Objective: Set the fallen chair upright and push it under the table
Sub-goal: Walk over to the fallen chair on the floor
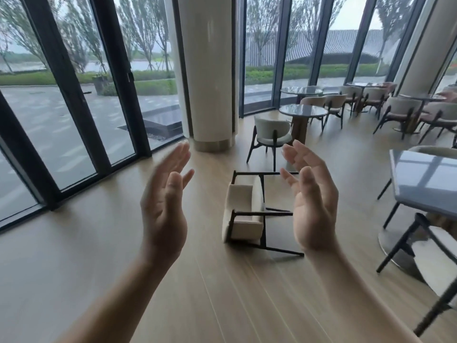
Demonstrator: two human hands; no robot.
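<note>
The fallen chair (243, 211) lies on its back on the wooden floor at mid-frame, cream cushions to the left, thin black legs pointing right. A grey-topped table (425, 184) stands at the right edge, close to the chair's legs. My left hand (164, 204) is raised in front of me, left of the chair, palm turned inward and fingers spread. My right hand (310, 201) mirrors it on the right, in front of the chair's legs. Both hands are empty and touch nothing.
A thick white column (210, 70) rises behind the chair. A round table (303, 112) with an upright chair (270, 134) stands beyond. More tables and chairs fill the right back. Another chair (420, 246) sits at the near table. Glass walls (74, 95) run along the left.
</note>
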